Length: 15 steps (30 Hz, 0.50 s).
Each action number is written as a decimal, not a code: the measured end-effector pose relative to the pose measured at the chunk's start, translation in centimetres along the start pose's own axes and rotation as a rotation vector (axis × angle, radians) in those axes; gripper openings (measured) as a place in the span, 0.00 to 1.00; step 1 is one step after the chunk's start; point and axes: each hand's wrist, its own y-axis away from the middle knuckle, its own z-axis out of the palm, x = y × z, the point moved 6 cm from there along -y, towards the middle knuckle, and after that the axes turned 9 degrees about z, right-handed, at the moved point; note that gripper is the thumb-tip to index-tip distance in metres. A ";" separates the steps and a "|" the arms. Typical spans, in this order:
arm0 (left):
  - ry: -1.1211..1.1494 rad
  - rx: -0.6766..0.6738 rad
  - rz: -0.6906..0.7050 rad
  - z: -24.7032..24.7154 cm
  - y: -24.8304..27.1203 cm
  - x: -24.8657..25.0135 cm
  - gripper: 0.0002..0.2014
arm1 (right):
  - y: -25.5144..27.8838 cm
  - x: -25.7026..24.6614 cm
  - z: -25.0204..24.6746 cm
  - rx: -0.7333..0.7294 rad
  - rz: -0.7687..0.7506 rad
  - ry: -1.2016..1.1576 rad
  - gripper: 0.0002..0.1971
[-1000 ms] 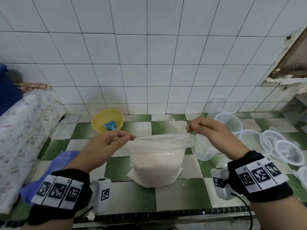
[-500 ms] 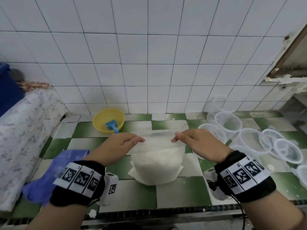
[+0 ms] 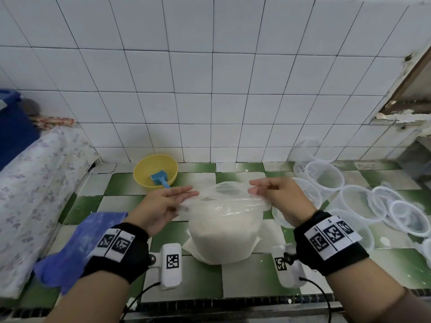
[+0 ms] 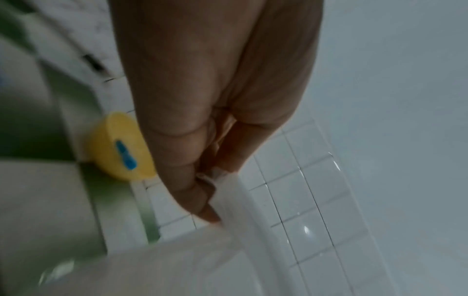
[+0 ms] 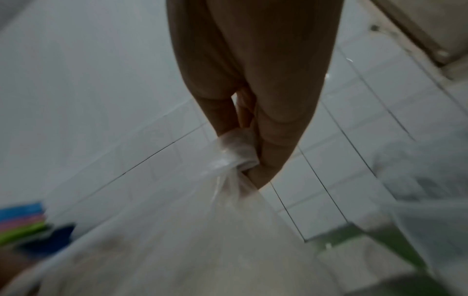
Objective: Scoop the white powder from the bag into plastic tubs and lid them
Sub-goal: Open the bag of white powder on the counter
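Head view, left to right: a floral cloth (image 3: 35, 194) drapes the far left, a blue cloth (image 3: 77, 243) lies on the green-and-white tiled worktop (image 3: 233, 276), and a yellow bowl (image 3: 155, 170) with a blue scoop (image 3: 159, 178) in it sits by the wall, left of centre. Mid-frame stands the clear bag (image 3: 222, 226) of white powder (image 3: 221, 234). The left hand (image 3: 163, 206) meets the bag's left rim with nearly straight fingers; the left wrist view shows thumb and fingertips nipping the film. The right hand (image 3: 277, 197) pinches the right rim, the plastic bunched between its fingers in the right wrist view. At the right, empty plastic tubs (image 3: 325, 174) and lids (image 3: 407, 217) wait.

A second ago the bag's mouth was pulled taut and flat between hands set wide apart. Half a second ago they had closed in above the bag. Now the hands sit lower and nearer each other and the rim bulges into a rounded opening. I judge the bag is being opened for scooping; the scoop lies untouched and no tub holds powder yet.
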 end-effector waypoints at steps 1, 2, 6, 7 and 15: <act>0.125 0.013 -0.025 0.0 -0.1 -0.4 0.15 | -0.3 0.7 0.0 -0.029 0.069 -0.143 0.11; 0.236 0.032 -0.045 -0.1 -0.2 -0.9 0.16 | -0.5 1.3 0.1 -0.056 0.134 -0.275 0.13; 0.555 0.147 -0.103 -0.1 -0.2 -2.4 0.17 | -0.8 2.8 0.0 -0.087 0.320 -0.737 0.18; 0.595 0.163 -0.112 0.0 -0.2 -2.6 0.18 | -0.8 3.1 0.0 -0.081 0.361 -0.810 0.20; 0.661 0.256 -0.159 -0.3 -1.1 -2.8 0.22 | -1.3 4.9 0.2 0.037 0.491 -1.015 0.34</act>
